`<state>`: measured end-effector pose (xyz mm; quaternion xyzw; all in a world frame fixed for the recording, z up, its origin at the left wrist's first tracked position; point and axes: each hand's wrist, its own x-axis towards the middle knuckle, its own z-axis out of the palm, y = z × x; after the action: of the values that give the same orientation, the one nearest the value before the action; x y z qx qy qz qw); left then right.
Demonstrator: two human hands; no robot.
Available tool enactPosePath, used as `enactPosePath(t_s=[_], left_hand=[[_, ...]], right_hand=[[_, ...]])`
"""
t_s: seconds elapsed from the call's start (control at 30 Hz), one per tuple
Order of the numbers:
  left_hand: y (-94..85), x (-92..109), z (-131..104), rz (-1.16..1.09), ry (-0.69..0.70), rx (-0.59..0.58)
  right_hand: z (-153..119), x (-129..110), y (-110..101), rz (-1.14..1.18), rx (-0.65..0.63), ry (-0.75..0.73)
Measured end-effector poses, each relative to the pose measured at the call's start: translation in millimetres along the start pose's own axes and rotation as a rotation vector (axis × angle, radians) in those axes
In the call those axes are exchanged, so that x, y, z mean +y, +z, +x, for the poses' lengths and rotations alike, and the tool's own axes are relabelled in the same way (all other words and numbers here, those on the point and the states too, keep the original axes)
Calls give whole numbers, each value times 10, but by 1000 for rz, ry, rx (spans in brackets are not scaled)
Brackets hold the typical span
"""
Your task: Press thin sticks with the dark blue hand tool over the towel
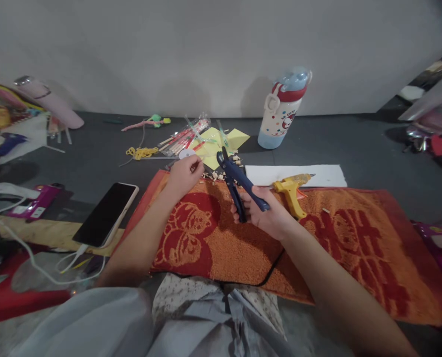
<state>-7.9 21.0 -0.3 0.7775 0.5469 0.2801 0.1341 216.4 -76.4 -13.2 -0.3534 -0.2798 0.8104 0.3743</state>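
Note:
My right hand [263, 210] is wrapped round the handles of dark blue pruning shears [239, 176], their jaws pointing up and away over the towel's far edge. Left of the jaws, my left hand [187, 173] is closed, thumb and fingers together; what they hold, if anything, is too small to make out. A white disc [186, 153] shows just behind that hand. Short pale stick pieces [215, 175] lie scattered below the jaws. Behind them are yellow paper sheets [208, 141] and clear-wrapped bundles of sticks [186, 139]. Both forearms cross an orange and red towel [236, 243].
A yellow glue gun [290, 191] rests right of my right hand by a white strip [317, 174]. A bottle [282, 111] stands behind. At left are a phone [105, 213] on a cable, a purple power strip [37, 201] and yellow yarn [141, 152].

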Motion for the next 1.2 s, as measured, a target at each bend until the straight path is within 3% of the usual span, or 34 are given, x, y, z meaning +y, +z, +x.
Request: enactPosePath(t_s=[0.17,0.47,0.77,1.2], left_hand=[[-33,-8,-64,45,85,-13],[-111,73,-101,204,67,-131],[-140,45,-122,299,81,-111],[-166,-4,-130,264,122,-42]], right_hand=[[-39,51,78,-84,-10,-51],[-39,90,107,-214,-28,-104],[-34,79,116,-229,-40,-110],[-28,112,98,-291,-7,-104]])
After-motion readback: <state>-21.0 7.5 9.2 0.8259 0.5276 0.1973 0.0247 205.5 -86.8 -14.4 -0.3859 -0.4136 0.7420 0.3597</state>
